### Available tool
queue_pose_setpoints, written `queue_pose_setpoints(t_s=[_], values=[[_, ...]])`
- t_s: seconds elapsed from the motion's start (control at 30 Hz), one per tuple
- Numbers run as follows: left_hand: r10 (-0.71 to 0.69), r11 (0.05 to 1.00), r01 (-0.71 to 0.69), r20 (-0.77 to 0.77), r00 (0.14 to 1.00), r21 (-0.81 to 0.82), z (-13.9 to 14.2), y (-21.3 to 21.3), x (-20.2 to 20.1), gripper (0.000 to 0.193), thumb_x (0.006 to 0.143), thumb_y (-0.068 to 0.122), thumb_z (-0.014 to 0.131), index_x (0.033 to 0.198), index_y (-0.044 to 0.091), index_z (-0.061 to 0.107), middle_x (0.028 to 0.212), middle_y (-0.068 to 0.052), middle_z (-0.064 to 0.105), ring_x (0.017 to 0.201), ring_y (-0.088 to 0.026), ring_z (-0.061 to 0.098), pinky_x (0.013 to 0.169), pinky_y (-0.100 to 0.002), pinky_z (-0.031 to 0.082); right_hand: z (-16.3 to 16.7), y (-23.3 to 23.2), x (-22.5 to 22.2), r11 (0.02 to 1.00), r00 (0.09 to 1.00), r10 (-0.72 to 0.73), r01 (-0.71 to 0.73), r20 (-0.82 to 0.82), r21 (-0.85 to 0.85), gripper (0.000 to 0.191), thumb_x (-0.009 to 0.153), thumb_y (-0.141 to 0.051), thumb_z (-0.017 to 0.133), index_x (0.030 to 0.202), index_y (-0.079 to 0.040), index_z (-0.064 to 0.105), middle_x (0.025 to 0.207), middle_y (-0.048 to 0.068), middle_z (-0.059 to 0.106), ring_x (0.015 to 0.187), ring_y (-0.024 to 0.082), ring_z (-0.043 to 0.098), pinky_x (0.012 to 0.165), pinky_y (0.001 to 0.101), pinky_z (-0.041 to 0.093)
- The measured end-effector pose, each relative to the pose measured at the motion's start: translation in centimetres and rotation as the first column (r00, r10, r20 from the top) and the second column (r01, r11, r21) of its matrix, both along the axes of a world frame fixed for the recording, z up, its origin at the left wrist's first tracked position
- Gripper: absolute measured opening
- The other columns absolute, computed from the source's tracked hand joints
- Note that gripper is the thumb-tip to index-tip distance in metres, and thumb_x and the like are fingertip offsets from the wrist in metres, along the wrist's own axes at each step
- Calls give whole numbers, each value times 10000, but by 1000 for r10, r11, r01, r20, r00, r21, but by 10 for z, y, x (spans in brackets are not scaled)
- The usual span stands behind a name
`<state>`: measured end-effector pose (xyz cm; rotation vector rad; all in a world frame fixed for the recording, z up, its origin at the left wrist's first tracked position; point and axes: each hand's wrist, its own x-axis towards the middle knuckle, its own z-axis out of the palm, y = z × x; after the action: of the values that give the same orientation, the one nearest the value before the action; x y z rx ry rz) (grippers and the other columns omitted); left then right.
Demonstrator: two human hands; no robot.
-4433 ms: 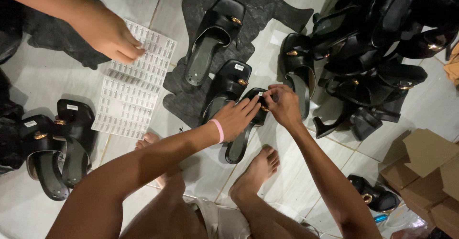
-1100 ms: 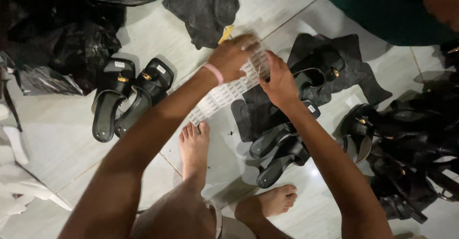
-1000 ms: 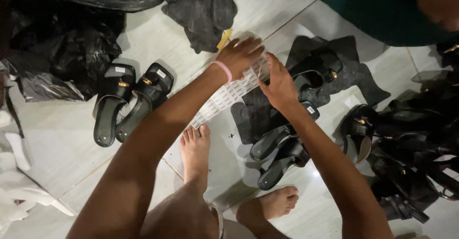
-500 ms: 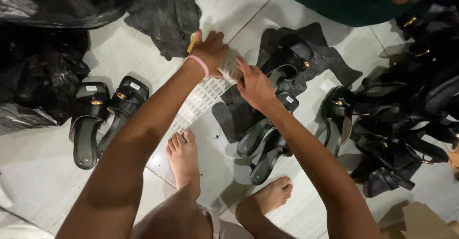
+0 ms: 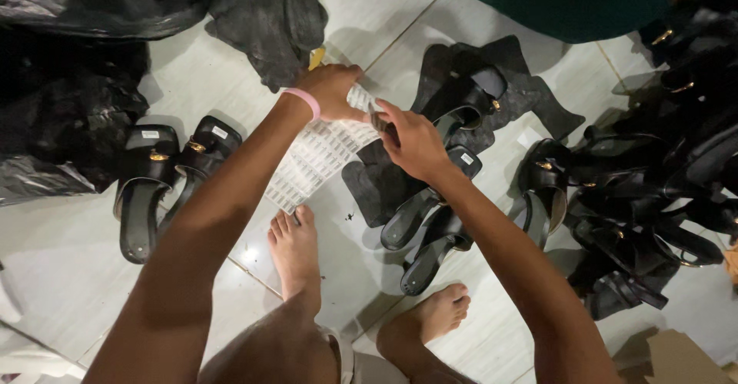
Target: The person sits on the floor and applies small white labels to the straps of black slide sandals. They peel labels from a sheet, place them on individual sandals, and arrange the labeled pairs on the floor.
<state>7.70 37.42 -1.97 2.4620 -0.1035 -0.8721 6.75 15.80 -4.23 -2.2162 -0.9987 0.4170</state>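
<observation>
Change: both hands and the sheet sit lower and more central than half a second ago; the view has swung, and the sandal pair at left shows closer.
Left hand [image 5: 332, 92]: curled shut on the top edge of the sticker sheet [image 5: 317, 157], pink band [image 5: 304, 101] at the wrist.
Right hand [image 5: 413, 139]: fingertips pinched at the sheet's upper right corner; what they nip is too small to tell.
Sheet: hangs down between the forearms, lower end just above the left foot [image 5: 294, 247].
Nearby: black sandals [image 5: 430, 222] on a dark cloth [image 5: 377, 188] under the right wrist.
Left: sandal pair [image 5: 165, 176] on the tiles [image 5: 69, 276].
Right: sandal heap [image 5: 661, 192].
</observation>
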Motion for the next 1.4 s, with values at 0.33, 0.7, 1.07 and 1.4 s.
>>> queue_pose_setpoints(t_s=[0.33, 0.7, 1.07, 1.4], values=[[47, 885, -215, -379, 924, -413, -4, 7, 14, 398, 788, 229, 796, 1132, 33, 764, 1043, -111, 792, 927, -203, 746, 820, -328, 569, 3, -13, -6, 985, 991, -84, 100, -108, 144, 551, 968, -155, 722, 1463, -42, 508, 1293, 117, 701, 1236, 341, 602, 1065, 435, 460], [9, 842, -235, -424, 906, -486, -31, 6, 17, 427, 870, 273, 707, 1236, 53, 723, 1065, -124, 751, 967, -194, 691, 820, -324, 551, -6, -9, -12, 983, 989, -113, 98, 93, 154, 521, 912, -223, 824, 1375, -96, 622, 1130, 45, 748, 1061, 274, 660, 960, 424, 489], [37, 831, -231, -364, 931, -505, -44, 4, 17, 443, 855, 253, 701, 1259, 73, 704, 1110, -128, 748, 978, -175, 690, 844, -310, 545, -10, -5, -14, 981, 952, -128, 79, 279, 179, 399, 883, -150, 845, 1253, -113, 701, 1060, -4, 751, 1020, 213, 652, 961, 393, 462], [34, 888, -141, -243, 969, -439, -35, 2, 21, 487, 863, 279, 681, 1315, 99, 669, 1196, -89, 707, 1072, -230, 661, 886, -336, 534, -9, -20, -9, 968, 987, -61, 23, 146, 249, 413, 922, -70, 797, 1297, -80, 626, 1047, 20, 748, 1022, 219, 675, 994, 402, 484]])
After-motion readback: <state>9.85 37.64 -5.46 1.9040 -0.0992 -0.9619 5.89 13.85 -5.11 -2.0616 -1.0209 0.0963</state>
